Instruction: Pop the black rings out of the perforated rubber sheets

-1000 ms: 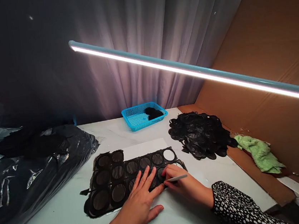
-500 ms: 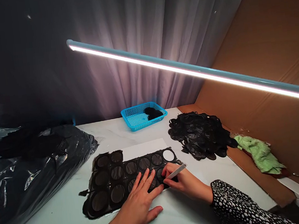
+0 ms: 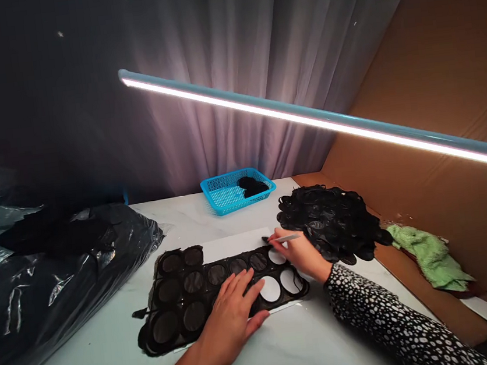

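R hand [image 3: 298,252]: pinching slim silver pen-like tool [image 3: 285,238] – moved up to sheet's top edge since prev. frame.
L hand [image 3: 232,312]: spread, pressed flat on sheet.
Black sheet [image 3: 187,306]: lying on white table [image 3: 114,355] – 3 holes now show white, was 1.
Nearby: pile of black discs [image 3: 331,222], just past R hand.

A black-and-white spotted sleeve [image 3: 386,318] at right, a glossy black sheet [image 3: 170,290] on the white bench [image 3: 290,359], a bright blue basket [image 3: 223,202] far, and a lime-green cloth [image 3: 430,258] right.
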A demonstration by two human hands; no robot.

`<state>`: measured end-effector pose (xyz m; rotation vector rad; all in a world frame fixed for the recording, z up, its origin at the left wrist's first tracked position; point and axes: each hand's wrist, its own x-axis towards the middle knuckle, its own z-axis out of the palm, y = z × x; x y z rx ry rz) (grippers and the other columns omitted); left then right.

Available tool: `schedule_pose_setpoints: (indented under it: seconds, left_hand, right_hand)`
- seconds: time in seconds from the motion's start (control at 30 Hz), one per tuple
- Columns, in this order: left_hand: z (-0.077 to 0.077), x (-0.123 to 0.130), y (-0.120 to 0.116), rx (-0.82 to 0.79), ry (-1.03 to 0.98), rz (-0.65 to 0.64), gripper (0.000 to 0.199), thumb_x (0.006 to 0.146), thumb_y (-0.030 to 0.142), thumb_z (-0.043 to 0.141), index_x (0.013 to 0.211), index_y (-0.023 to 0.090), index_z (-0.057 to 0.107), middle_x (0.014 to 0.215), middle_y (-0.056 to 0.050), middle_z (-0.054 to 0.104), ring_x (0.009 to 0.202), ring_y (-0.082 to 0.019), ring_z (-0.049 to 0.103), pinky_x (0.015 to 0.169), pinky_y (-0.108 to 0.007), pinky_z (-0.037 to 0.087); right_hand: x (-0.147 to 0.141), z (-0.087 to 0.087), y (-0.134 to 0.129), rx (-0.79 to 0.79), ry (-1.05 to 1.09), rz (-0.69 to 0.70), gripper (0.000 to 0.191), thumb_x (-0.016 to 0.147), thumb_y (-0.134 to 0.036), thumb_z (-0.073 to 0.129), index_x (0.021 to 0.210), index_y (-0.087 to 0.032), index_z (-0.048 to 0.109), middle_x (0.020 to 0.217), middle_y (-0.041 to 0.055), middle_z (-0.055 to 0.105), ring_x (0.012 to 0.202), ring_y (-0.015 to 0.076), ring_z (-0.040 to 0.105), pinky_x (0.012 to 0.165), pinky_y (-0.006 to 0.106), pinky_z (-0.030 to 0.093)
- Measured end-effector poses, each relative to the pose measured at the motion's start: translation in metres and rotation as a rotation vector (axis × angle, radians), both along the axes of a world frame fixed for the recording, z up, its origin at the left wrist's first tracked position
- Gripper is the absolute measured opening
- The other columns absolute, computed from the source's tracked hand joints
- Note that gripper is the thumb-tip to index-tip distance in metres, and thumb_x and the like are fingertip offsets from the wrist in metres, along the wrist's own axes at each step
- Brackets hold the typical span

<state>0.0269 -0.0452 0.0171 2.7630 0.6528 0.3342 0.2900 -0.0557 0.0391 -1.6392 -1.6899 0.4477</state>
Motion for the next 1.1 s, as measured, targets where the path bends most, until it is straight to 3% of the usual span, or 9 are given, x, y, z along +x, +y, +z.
schedule_pose_setpoints:
  seconds: [0.07, 0.17, 0.43, 0.63, 0.8, 0.9, 1.03, 1.1]
  left_hand:
    - [-0.006, 0.005, 0.004, 0.038, -0.021, 0.040, 0.054, 0.095, 0.043, 0.057, 0.144, 0.026, 0.042, 0.151, -0.011, 0.042, 0.140, -0.028, 0.038, 0.113, -0.051, 0.035]
    - [-0.014, 0.007, 0.006, 0.066, 0.003, 0.044, 0.057, 0.094, 0.042, 0.059, 0.145, 0.024, 0.041, 0.153, -0.013, 0.038, 0.142, -0.029, 0.035, 0.112, -0.050, 0.036]
    - [-0.016, 0.005, 0.004, 0.059, 0.037, 0.045, 0.059, 0.094, 0.039, 0.059, 0.147, 0.024, 0.038, 0.156, -0.011, 0.034, 0.144, -0.028, 0.030, 0.115, -0.050, 0.033]
    - [-0.013, 0.006, 0.003, 0.043, 0.072, 0.053, 0.059, 0.093, 0.037, 0.060, 0.146, 0.024, 0.039, 0.156, -0.010, 0.034, 0.144, -0.027, 0.030, 0.115, -0.050, 0.032]
    - [-0.015, 0.005, 0.002, 0.052, 0.067, 0.109, 0.064, 0.091, 0.038, 0.063, 0.149, 0.031, 0.035, 0.160, -0.009, 0.024, 0.147, -0.036, 0.017, 0.113, -0.064, 0.023]
    - [-0.015, 0.007, 0.000, 0.047, 0.068, 0.132, 0.063, 0.091, 0.038, 0.063, 0.148, 0.032, 0.037, 0.161, -0.008, 0.022, 0.147, -0.038, 0.012, 0.113, -0.066, 0.021]
    - [-0.011, 0.003, 0.001, 0.033, 0.068, 0.124, 0.061, 0.092, 0.042, 0.062, 0.147, 0.033, 0.038, 0.161, -0.009, 0.022, 0.147, -0.038, 0.012, 0.112, -0.065, 0.023]
    - [-0.008, -0.005, 0.003, 0.059, 0.052, 0.124, 0.066, 0.092, 0.044, 0.061, 0.150, 0.030, 0.032, 0.160, -0.011, 0.022, 0.147, -0.036, 0.016, 0.112, -0.063, 0.026]
  right_hand:
    - [-0.017, -0.007, 0.002, -0.065, 0.081, 0.132, 0.014, 0.093, -0.026, 0.049, 0.085, -0.019, 0.058, 0.082, 0.0022, 0.068, 0.071, 0.0151, 0.058, 0.066, 0.026, 0.043]
    - [-0.030, -0.016, 0.003, -0.125, 0.160, 0.224, 0.013, 0.090, -0.027, 0.055, 0.082, -0.018, 0.060, 0.079, 0.0015, 0.065, 0.071, 0.0143, 0.056, 0.064, 0.025, 0.043]
    - [-0.026, -0.018, 0.007, -0.195, 0.285, 0.243, 0.018, 0.085, -0.029, 0.061, 0.073, -0.018, 0.055, 0.091, 0.0028, 0.061, 0.074, 0.0138, 0.056, 0.066, 0.026, 0.045]
    - [-0.030, -0.016, 0.003, -0.144, 0.133, 0.263, 0.014, 0.087, -0.024, 0.061, 0.076, -0.018, 0.055, 0.093, 0.0038, 0.060, 0.084, 0.0167, 0.057, 0.075, 0.029, 0.046]
    - [-0.045, -0.029, -0.010, 0.036, -0.222, 0.268, 0.010, 0.094, -0.017, 0.049, 0.085, -0.019, 0.055, 0.089, 0.0057, 0.062, 0.085, 0.0201, 0.054, 0.077, 0.032, 0.043]
    - [-0.027, -0.029, -0.002, 0.114, -0.246, 0.145, 0.016, 0.095, -0.016, 0.042, 0.083, -0.019, 0.052, 0.083, 0.0054, 0.062, 0.078, 0.0190, 0.055, 0.072, 0.029, 0.042]
    - [0.020, -0.007, 0.028, 0.153, -0.146, -0.246, 0.020, 0.092, -0.021, 0.045, 0.072, -0.021, 0.045, 0.067, 0.0007, 0.057, 0.059, 0.0152, 0.048, 0.059, 0.025, 0.036]
    - [0.023, 0.004, 0.038, 0.147, -0.116, -0.250, 0.019, 0.091, -0.022, 0.047, 0.072, -0.021, 0.045, 0.067, 0.0004, 0.057, 0.058, 0.0148, 0.049, 0.058, 0.025, 0.035]
